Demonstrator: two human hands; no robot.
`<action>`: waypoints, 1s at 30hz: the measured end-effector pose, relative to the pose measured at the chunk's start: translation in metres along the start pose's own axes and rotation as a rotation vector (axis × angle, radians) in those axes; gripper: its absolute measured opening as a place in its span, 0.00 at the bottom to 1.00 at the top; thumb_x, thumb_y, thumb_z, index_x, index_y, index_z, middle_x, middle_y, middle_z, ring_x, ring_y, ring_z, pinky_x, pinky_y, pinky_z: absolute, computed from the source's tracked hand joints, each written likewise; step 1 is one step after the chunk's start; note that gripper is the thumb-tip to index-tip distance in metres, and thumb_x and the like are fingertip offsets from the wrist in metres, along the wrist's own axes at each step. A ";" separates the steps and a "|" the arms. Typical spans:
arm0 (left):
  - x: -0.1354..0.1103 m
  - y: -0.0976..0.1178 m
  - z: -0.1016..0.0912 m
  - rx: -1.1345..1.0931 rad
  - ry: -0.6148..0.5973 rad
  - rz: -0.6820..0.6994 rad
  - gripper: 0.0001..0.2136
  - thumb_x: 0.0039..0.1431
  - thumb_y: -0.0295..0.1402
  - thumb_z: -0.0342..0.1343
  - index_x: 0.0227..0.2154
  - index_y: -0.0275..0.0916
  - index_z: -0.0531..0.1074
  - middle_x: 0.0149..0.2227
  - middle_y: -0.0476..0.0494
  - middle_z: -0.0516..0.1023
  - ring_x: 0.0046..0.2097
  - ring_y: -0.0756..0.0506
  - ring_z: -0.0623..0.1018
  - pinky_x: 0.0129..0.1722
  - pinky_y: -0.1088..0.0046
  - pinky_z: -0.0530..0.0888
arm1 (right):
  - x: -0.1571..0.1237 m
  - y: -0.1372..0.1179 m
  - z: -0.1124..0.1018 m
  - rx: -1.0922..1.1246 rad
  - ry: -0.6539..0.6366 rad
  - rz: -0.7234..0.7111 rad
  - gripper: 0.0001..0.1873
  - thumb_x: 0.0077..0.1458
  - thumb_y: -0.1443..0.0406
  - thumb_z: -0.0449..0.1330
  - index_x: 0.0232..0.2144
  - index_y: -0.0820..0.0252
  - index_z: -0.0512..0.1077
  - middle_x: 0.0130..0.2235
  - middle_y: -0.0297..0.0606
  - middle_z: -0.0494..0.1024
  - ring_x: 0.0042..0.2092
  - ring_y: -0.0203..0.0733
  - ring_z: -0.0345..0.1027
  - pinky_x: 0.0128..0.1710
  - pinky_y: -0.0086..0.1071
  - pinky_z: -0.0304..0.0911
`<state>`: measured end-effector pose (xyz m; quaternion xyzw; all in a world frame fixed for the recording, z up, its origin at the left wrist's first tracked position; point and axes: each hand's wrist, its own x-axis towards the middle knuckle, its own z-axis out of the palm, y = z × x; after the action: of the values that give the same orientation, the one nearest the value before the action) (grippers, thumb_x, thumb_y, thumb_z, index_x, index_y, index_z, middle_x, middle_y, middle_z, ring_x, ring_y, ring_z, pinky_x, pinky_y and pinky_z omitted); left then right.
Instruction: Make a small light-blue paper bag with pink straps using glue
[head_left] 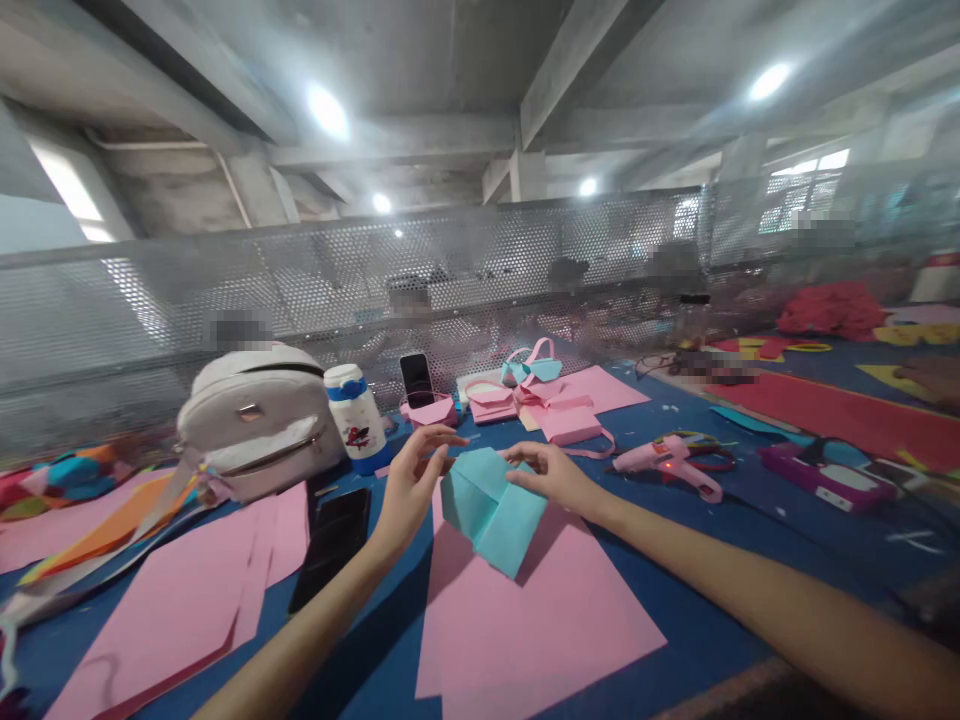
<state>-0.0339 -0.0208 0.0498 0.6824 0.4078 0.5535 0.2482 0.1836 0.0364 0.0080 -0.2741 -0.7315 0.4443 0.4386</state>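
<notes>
A folded light-blue paper piece (491,505) is held up over a pink sheet (517,610) on the blue table. My left hand (412,480) pinches its upper left edge with thumb and fingers. My right hand (551,475) grips its upper right corner, fingers curled over the fold. Both forearms reach in from the bottom of the view.
A black phone (334,545) and pink sheets (202,590) lie to the left, behind them a white backpack (255,420) and a white bottle (358,415). Pink paper boxes (559,405) and a pink glue gun (671,460) are further back; a perforated metal screen (450,270) borders the table.
</notes>
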 end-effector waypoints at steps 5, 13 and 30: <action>-0.011 -0.013 0.013 -0.103 -0.062 -0.243 0.23 0.62 0.49 0.51 0.54 0.40 0.61 0.49 0.35 0.78 0.43 0.42 0.81 0.40 0.67 0.76 | 0.002 0.009 0.001 0.094 0.090 0.094 0.17 0.47 0.53 0.66 0.34 0.58 0.71 0.34 0.35 0.75 0.39 0.43 0.70 0.41 0.34 0.64; -0.017 -0.025 0.021 0.050 -0.327 -0.449 0.16 0.41 0.40 0.68 0.30 0.31 0.78 0.26 0.43 0.80 0.28 0.44 0.76 0.27 0.73 0.71 | -0.004 0.006 0.003 0.181 -0.093 0.195 0.20 0.47 0.51 0.65 0.36 0.59 0.72 0.34 0.35 0.76 0.36 0.41 0.71 0.35 0.32 0.66; -0.018 -0.017 0.016 0.337 -0.677 -0.478 0.10 0.63 0.36 0.58 0.37 0.32 0.74 0.37 0.48 0.77 0.35 0.45 0.78 0.33 0.69 0.77 | -0.012 -0.005 0.000 -0.123 -0.489 0.191 0.14 0.42 0.62 0.68 0.32 0.66 0.79 0.28 0.31 0.77 0.32 0.39 0.68 0.34 0.27 0.64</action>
<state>-0.0243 -0.0243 0.0220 0.7426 0.5343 0.1520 0.3742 0.1889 0.0248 0.0073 -0.2525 -0.8122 0.4915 0.1873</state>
